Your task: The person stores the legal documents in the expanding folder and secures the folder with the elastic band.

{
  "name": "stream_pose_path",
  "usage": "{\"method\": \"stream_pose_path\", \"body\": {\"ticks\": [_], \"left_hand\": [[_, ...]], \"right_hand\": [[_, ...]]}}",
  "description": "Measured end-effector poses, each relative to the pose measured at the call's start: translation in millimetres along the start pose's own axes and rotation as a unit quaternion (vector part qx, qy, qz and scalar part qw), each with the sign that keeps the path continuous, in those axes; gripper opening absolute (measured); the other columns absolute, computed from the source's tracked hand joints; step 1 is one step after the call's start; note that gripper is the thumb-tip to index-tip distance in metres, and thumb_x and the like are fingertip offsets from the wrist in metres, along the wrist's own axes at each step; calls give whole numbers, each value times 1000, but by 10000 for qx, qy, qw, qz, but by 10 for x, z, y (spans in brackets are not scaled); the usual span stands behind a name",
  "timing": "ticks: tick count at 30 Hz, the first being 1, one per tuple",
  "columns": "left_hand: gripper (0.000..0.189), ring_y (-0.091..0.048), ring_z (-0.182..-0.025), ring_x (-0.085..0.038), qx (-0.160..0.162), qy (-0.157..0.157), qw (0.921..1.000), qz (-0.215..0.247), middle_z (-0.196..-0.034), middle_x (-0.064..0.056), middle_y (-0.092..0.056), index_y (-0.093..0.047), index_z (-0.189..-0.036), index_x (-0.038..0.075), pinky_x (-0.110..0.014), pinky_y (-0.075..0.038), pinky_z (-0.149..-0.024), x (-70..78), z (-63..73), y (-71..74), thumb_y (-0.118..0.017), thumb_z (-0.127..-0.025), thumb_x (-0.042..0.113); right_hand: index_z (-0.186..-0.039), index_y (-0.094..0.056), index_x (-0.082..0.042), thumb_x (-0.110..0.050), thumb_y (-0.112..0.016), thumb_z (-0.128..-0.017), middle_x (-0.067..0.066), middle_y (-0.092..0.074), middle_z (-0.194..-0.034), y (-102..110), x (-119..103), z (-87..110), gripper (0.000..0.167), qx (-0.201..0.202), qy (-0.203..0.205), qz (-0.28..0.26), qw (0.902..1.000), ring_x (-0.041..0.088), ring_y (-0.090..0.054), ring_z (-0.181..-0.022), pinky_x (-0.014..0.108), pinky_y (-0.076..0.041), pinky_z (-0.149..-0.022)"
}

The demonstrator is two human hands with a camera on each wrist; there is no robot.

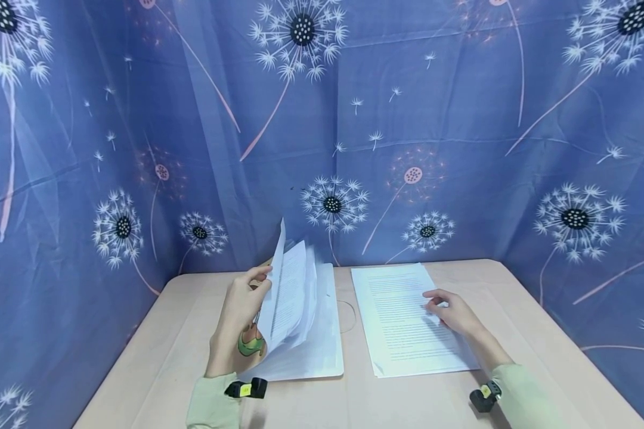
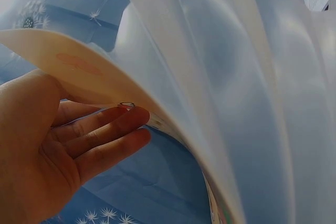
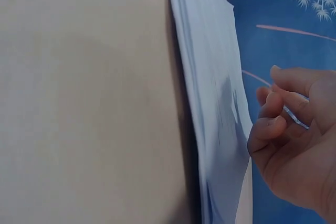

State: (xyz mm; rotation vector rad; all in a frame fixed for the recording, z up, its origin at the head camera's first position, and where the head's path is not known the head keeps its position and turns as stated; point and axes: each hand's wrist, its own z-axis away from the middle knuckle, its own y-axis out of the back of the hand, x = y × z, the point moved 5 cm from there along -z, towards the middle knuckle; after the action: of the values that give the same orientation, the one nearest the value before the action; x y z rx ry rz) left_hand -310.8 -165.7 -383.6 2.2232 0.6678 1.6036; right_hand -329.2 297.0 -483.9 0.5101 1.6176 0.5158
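A display book [image 1: 330,322] with clear pockets and printed sheets lies spread on the left of the table. My left hand [image 1: 247,301] pinches its raised left side between thumb and fingers, with the pages fanned upright beside it. In the left wrist view the cover [image 2: 100,72] bends over the fingers, and translucent pockets [image 2: 226,66] stand apart behind it. To the right lies a stack of printed paper [image 1: 402,316]. Over its right edge hovers my right hand [image 1: 453,310], fingers loosely curled with nothing between them; the right wrist view shows the stack's layered edge [image 3: 191,77] beside the fingertips.
A beige cloth [image 1: 155,381] covers the table. Between the display book and the paper stack a thin loop [image 1: 349,316] shows. Blue curtains [image 1: 386,119] with dandelion prints hang close along the back and both sides.
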Motion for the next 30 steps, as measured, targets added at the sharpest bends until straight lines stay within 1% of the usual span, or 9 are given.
{"method": "stream_pose_path", "body": {"ticks": [3, 7, 12, 18, 20, 22, 25, 27, 30], "left_hand": [[36, -58, -66, -17, 29, -7, 10000, -19, -112, -8, -67, -67, -129, 20, -27, -45, -49, 0, 2, 0, -54, -95, 22], [36, -58, -67, -18, 38, -29, 10000, -20, -111, -8, -67, -67, -129, 20, -27, -45, -49, 4, 4, 4, -54, -95, 22], [36, -56, -62, -18, 17, -32, 10000, 4, -111, -7, -67, -67, -128, 21, -27, -45, -48, 17, 3, 11, -54, -95, 23], [36, -54, -58, -18, -34, 1, 10000, 59, -111, -7, -66, -66, -129, 22, -27, -44, -47, 27, 4, 15, -53, -96, 23], [36, -54, -58, -18, -57, 18, 10000, 71, -112, -7, -66, -66, -129, 22, -27, -44, -46, 25, 5, 15, -53, -96, 23], [36, -55, -60, -18, -67, 25, 9999, 78, -113, -8, -66, -66, -129, 22, -28, -44, -46, 21, 7, 16, -53, -96, 23], [36, -58, -64, -19, -72, 27, 9999, 65, -114, -8, -65, -65, -130, 21, -28, -45, -47, 14, 11, 15, -54, -96, 23], [35, -59, -66, -19, -58, 22, 10000, 58, -114, -8, -65, -66, -129, 21, -28, -46, -48, 12, 13, 14, -54, -96, 23], [35, -59, -66, -18, -37, 24, 10000, 55, -113, -8, -65, -66, -129, 21, -28, -46, -49, 11, 13, 14, -54, -96, 23]], "right_hand": [[-129, -58, 6, -12, -62, -95, 17, -63, -102, 39, 55, 9, 39, 37, -44, 57, 10000, 13, -54, -62, 24, -47, -52], [-130, -58, 5, -13, -63, -94, 17, -62, -104, 89, 128, 20, 40, 94, -177, 112, 9997, 12, -52, -63, 24, -46, -53], [-129, -58, 7, -13, -63, -94, 20, -63, -105, 136, 175, 36, 41, 97, -116, 196, 9997, 13, -54, -65, 25, -47, -54], [-128, -59, 7, -13, -63, -93, 20, -64, -104, 192, 239, 40, 40, 197, -82, 536, 9983, 21, -60, -84, 28, -51, -61], [-127, -58, 7, -13, -63, -93, 20, -63, -104, 204, 261, 39, 41, 218, -89, 686, 9974, 28, -61, -91, 31, -53, -65], [-127, -59, 7, -14, -65, -92, 20, -63, -104, 214, 283, 33, 42, 247, -56, 832, 9962, 35, -62, -98, 37, -54, -73], [-127, -58, 10, -15, -68, -90, 22, -63, -105, 222, 296, 31, 46, 206, 71, 958, 9952, 42, -61, -103, 49, -51, -86], [-127, -58, 10, -15, -70, -88, 22, -63, -105, 227, 303, 29, 47, 186, 132, 993, 9948, 42, -61, -104, 54, -47, -92], [-127, -57, 12, -13, -71, -87, 23, -63, -104, 225, 302, 29, 49, 99, 232, 996, 9947, 40, -61, -101, 56, -46, -92]]}}
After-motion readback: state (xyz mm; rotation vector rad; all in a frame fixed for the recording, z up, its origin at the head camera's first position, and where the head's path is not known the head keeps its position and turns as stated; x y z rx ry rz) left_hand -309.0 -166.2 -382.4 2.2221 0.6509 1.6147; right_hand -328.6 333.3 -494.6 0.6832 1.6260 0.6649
